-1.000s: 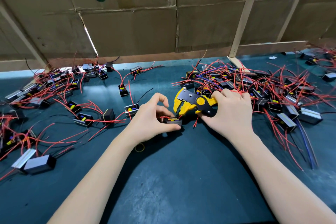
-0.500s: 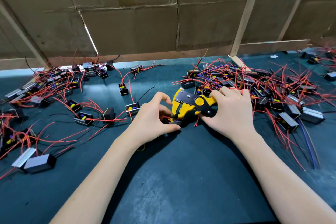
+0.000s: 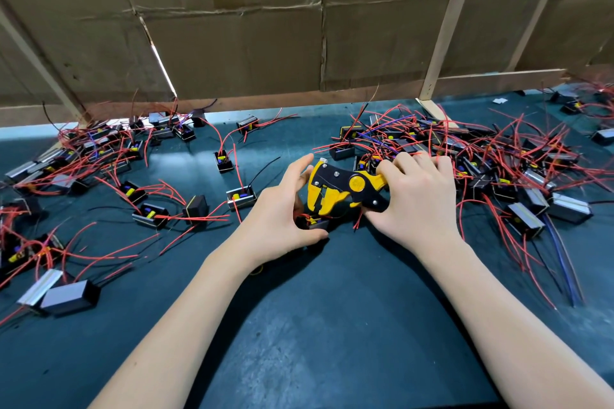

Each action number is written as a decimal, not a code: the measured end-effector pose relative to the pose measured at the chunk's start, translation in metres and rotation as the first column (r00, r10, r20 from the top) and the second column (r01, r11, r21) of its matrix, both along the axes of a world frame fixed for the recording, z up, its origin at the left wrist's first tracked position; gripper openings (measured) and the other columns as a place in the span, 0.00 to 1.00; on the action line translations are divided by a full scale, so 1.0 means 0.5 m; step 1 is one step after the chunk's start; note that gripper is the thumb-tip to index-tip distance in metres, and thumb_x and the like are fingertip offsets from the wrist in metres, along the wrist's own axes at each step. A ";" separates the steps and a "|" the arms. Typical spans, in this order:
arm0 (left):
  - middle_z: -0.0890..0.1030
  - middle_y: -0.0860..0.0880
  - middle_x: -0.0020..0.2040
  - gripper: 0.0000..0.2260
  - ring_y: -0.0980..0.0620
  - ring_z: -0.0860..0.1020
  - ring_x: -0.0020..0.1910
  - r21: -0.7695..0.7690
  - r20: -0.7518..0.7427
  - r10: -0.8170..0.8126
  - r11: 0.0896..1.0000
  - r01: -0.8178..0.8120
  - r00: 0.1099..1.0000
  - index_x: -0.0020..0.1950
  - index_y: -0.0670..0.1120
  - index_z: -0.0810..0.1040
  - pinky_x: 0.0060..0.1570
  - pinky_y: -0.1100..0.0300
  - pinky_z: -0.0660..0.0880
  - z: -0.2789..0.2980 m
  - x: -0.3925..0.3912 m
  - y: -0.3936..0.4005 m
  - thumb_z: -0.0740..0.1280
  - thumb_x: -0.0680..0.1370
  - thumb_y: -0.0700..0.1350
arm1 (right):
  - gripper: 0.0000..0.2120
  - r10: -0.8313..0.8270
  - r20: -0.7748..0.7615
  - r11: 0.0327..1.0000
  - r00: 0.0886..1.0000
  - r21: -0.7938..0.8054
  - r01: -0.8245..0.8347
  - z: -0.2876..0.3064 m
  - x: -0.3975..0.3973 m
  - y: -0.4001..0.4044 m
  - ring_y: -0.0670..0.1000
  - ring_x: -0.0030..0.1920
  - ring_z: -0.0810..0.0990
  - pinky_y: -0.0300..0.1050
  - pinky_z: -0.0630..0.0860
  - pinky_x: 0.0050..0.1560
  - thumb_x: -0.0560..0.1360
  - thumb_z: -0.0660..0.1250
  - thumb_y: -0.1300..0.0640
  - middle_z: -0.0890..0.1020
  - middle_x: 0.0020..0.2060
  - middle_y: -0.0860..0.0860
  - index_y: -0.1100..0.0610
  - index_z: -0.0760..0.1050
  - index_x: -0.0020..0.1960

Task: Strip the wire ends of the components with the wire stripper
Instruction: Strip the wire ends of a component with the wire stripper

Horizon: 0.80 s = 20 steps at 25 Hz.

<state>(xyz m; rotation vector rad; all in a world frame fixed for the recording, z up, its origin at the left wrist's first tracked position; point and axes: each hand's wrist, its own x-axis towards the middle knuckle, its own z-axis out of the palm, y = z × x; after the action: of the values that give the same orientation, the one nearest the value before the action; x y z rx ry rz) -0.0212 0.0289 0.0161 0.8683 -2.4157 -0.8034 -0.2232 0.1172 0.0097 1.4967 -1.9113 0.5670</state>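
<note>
A yellow and black wire stripper point(image 3: 339, 188) lies across the middle of the dark mat, its jaws pointing down and left. My right hand point(image 3: 415, 202) grips its handles from the right. Under the jaws sits a small black component point(image 3: 315, 224) with red wires, held on the mat by my left hand point(image 3: 282, 212), thumb along its near side. My left index finger is raised beside the stripper's head. The wire end inside the jaws is too small to make out.
A heap of black components with red wires point(image 3: 481, 163) fills the right of the mat, and another pile point(image 3: 86, 156) lies at the left. Loose components point(image 3: 241, 197) sit near my left hand. A cardboard wall point(image 3: 232, 43) closes the back.
The stripper's jaws have tipped down closer over the component. My left index finger has straightened and lifted next to the stripper's head. Both hands stayed in nearly the same place.
</note>
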 end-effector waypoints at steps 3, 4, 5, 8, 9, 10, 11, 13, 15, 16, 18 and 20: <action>0.71 0.50 0.73 0.50 0.52 0.79 0.53 0.033 -0.019 -0.017 0.999 0.017 1.000 0.79 0.59 0.51 0.53 0.82 0.64 -0.002 0.002 -0.001 0.79 0.67 0.43 | 0.20 0.011 -0.031 1.000 0.999 -0.010 -0.011 0.004 0.000 0.000 0.58 0.38 0.75 0.51 0.61 0.46 0.58 0.76 0.45 0.77 0.35 0.53 0.58 0.78 0.41; 0.72 0.50 0.73 0.50 0.52 0.78 0.51 0.024 -0.022 -0.022 0.999 0.022 1.000 0.79 0.59 0.51 0.51 0.82 0.65 -0.002 0.001 -0.001 0.79 0.67 0.42 | 0.18 0.016 -0.036 1.000 0.999 -0.009 -0.017 0.005 0.000 0.001 0.58 0.36 0.75 0.50 0.61 0.44 0.58 0.76 0.45 0.77 0.33 0.52 0.57 0.77 0.39; 0.72 0.50 0.73 0.51 0.52 0.77 0.45 0.007 -0.024 -0.028 1.000 0.029 0.999 0.79 0.58 0.51 0.47 0.81 0.66 -0.002 0.001 -0.001 0.79 0.66 0.42 | 0.17 0.022 -0.035 1.000 0.999 -0.001 -0.022 0.007 0.000 0.002 0.57 0.34 0.75 0.49 0.61 0.43 0.58 0.76 0.45 0.76 0.31 0.52 0.57 0.76 0.36; 0.72 0.52 0.73 0.52 0.55 0.73 0.35 -0.030 -0.021 -0.046 0.999 0.045 0.999 0.80 0.56 0.50 0.40 0.76 0.68 -0.004 0.002 -0.002 0.79 0.66 0.41 | 0.17 0.026 0.002 0.997 1.000 0.076 -0.026 0.010 0.001 0.005 0.57 0.31 0.77 0.47 0.65 0.40 0.57 0.77 0.46 0.75 0.27 0.52 0.56 0.74 0.31; 0.73 0.51 0.72 0.52 0.55 0.73 0.35 -0.033 -0.019 -0.050 0.998 0.049 0.999 0.80 0.56 0.50 0.40 0.76 0.68 -0.004 0.003 -0.002 0.79 0.66 0.41 | 0.17 0.019 0.018 0.994 1.000 0.110 -0.021 0.010 0.001 0.005 0.58 0.30 0.77 0.47 0.66 0.39 0.57 0.77 0.46 0.75 0.26 0.52 0.56 0.74 0.30; 0.74 0.50 0.71 0.52 0.54 0.73 0.35 -0.032 -0.016 -0.053 0.998 0.052 0.998 0.80 0.57 0.49 0.40 0.76 0.68 -0.005 0.004 -0.003 0.79 0.66 0.41 | 0.17 0.009 0.035 0.990 0.999 0.144 -0.014 0.011 0.001 0.005 0.58 0.30 0.77 0.46 0.66 0.38 0.58 0.77 0.46 0.75 0.26 0.52 0.56 0.74 0.30; 0.75 0.49 0.70 0.52 0.53 0.74 0.36 -0.028 -0.015 -0.054 0.998 0.054 0.998 0.80 0.57 0.49 0.40 0.76 0.68 -0.006 0.005 -0.004 0.79 0.66 0.41 | 0.17 -0.004 0.050 0.985 0.999 0.171 -0.004 0.011 0.001 0.005 0.58 0.29 0.77 0.46 0.65 0.37 0.58 0.77 0.46 0.75 0.26 0.52 0.56 0.74 0.29; 0.78 0.47 0.67 0.52 0.53 0.75 0.39 -0.028 -0.026 -0.059 0.998 0.058 0.998 0.80 0.57 0.48 0.41 0.75 0.69 -0.006 0.007 -0.005 0.79 0.66 0.40 | 0.18 -0.032 0.063 0.980 0.998 0.199 0.019 0.011 0.003 0.006 0.58 0.28 0.76 0.44 0.62 0.35 0.59 0.77 0.44 0.77 0.26 0.52 0.55 0.74 0.28; 0.79 0.43 0.65 0.52 0.57 0.76 0.42 -0.041 -0.040 -0.069 0.997 0.068 0.997 0.80 0.56 0.49 0.42 0.76 0.69 -0.006 0.008 -0.004 0.78 0.67 0.39 | 0.19 -0.050 0.069 0.977 0.996 0.209 0.035 0.010 0.007 0.008 0.58 0.29 0.77 0.44 0.61 0.35 0.59 0.76 0.42 0.78 0.27 0.52 0.55 0.73 0.28; 0.79 0.44 0.66 0.51 0.58 0.76 0.41 -0.047 -0.045 -0.072 0.996 0.070 0.996 0.80 0.56 0.49 0.42 0.75 0.70 -0.005 0.007 -0.004 0.78 0.67 0.39 | 0.19 -0.053 0.073 0.976 0.996 0.213 0.036 0.009 0.008 0.008 0.58 0.30 0.77 0.44 0.61 0.36 0.60 0.76 0.41 0.78 0.28 0.52 0.54 0.73 0.29; 0.76 0.51 0.69 0.49 0.56 0.76 0.37 -0.029 -0.077 -0.048 0.999 0.045 0.996 0.79 0.56 0.53 0.40 0.74 0.69 -0.003 0.006 -0.004 0.78 0.66 0.40 | 0.19 -0.052 0.098 0.977 0.994 0.213 0.030 0.007 0.010 0.007 0.58 0.35 0.79 0.45 0.62 0.38 0.63 0.74 0.39 0.80 0.32 0.51 0.54 0.75 0.32; 0.80 0.58 0.63 0.42 0.59 0.78 0.40 0.040 -0.151 0.016 0.999 -0.010 0.988 0.73 0.55 0.61 0.42 0.75 0.69 -0.002 0.007 -0.006 0.80 0.66 0.43 | 0.20 -0.076 0.195 0.980 0.978 0.197 0.037 0.006 0.008 0.006 0.57 0.41 0.80 0.46 0.63 0.41 0.64 0.71 0.36 0.80 0.36 0.50 0.52 0.75 0.36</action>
<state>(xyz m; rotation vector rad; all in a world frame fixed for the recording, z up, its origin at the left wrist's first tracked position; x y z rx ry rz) -0.0177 0.0260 0.0151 0.8068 -2.2673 -0.8817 -0.2191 0.1201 0.0130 1.5473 -2.2122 0.5380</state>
